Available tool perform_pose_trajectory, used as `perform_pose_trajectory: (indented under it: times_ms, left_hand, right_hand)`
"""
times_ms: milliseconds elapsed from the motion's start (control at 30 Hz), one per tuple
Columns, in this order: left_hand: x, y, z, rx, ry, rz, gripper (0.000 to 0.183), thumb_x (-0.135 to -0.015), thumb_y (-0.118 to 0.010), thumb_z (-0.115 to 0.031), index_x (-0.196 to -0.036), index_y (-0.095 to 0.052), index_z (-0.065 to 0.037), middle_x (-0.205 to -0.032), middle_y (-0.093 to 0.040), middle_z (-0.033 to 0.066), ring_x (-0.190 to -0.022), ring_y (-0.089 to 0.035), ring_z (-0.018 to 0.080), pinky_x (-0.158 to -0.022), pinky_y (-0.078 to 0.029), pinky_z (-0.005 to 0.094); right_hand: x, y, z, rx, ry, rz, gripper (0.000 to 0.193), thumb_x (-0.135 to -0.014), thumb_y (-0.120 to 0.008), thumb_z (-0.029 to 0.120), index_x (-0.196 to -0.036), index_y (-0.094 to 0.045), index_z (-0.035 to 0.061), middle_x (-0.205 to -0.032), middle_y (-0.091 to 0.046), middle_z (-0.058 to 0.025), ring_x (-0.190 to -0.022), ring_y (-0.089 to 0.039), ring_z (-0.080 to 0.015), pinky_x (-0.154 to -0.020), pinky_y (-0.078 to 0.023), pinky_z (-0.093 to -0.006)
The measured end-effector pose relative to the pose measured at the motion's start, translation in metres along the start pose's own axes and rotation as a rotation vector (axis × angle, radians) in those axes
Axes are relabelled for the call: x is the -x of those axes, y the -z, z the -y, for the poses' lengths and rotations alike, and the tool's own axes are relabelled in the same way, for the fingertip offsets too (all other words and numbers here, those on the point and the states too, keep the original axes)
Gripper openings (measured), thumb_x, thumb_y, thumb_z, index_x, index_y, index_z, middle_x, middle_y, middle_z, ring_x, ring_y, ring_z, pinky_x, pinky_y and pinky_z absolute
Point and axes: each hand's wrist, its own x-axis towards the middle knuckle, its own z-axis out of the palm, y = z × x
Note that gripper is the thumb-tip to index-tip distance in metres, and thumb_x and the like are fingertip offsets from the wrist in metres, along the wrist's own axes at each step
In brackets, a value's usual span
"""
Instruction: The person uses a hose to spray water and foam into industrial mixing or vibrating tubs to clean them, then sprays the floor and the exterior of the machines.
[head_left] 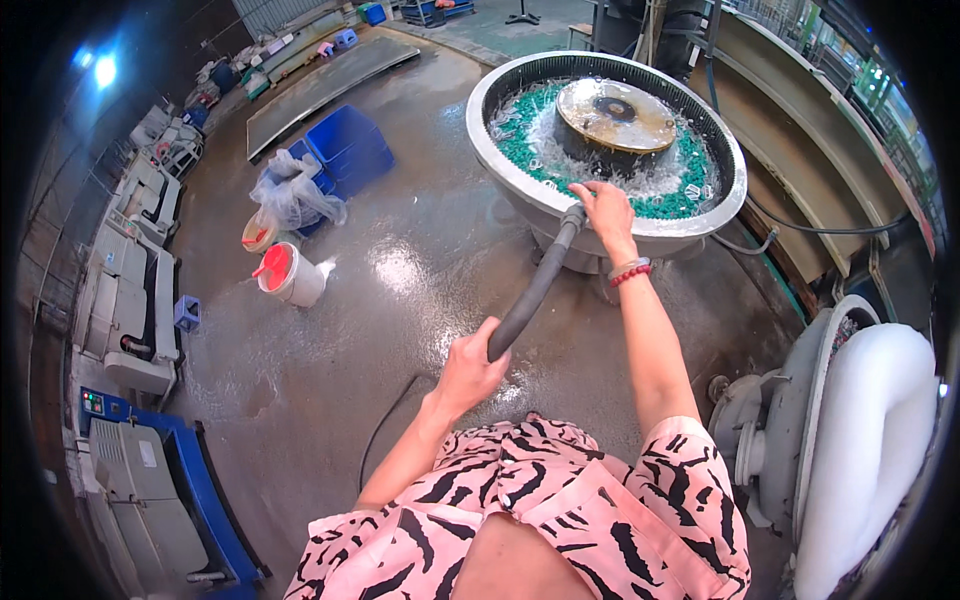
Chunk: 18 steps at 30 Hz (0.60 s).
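A thick dark grey hose (540, 287) slants up from my left hand (468, 370), whose fingers are wrapped round it. At the hose's far end, my right hand (606, 213) grips close to the mouth, over the near rim of a big round white tub (484, 142). Green chips (517, 140) with small pale pieces among them fill the tub's ring-shaped channel. Splashing water (560, 150) whitens the channel, mostly on its left and near side. In the middle of the tub rises a hub with a round metal lid (617, 115), wet and stained.
White buckets (303, 283) with red scoops, a blue bin (352, 150) and clear plastic bags (295, 190) stand to the left on the wet floor (330, 340). Another machine with a fat white tube (870, 440) is close on my right. Grey machines (125, 270) line the left wall.
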Motion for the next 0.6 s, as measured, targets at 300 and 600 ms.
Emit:
perform_pose_trajectory:
  times_ms: [300, 600]
  left_hand:
    - [0.027, 0.019, 0.017, 0.100, -0.049, 0.120, 0.016, -0.070, -0.063, -0.005, -0.083, -0.054, -0.001, -0.054, -0.049, 0.0136, -0.047, -0.054, 0.0211, -0.046, -0.039, 0.0308]
    - [0.059, 0.022, 0.036, 0.365, -0.080, 0.582, 0.017, -0.065, -0.058, -0.001, -0.082, -0.056, -0.004, -0.057, -0.054, 0.0170, -0.052, -0.056, 0.0313, -0.048, -0.042, 0.0357]
  right_hand:
    - [0.078, 0.022, -0.059, -0.777, -0.302, -0.009, 0.038, -0.091, -0.036, 0.032, -0.117, -0.053, 0.0108, -0.103, -0.060, -0.0097, -0.086, -0.056, -0.0165, -0.072, -0.044, -0.0303]
    - [0.513, 0.046, -0.227, -0.950, -1.415, -0.939, 0.045, -0.088, -0.039, 0.043, -0.115, -0.051, 0.0092, -0.081, -0.055, -0.0049, -0.067, -0.051, -0.0151, -0.060, -0.043, -0.0311]
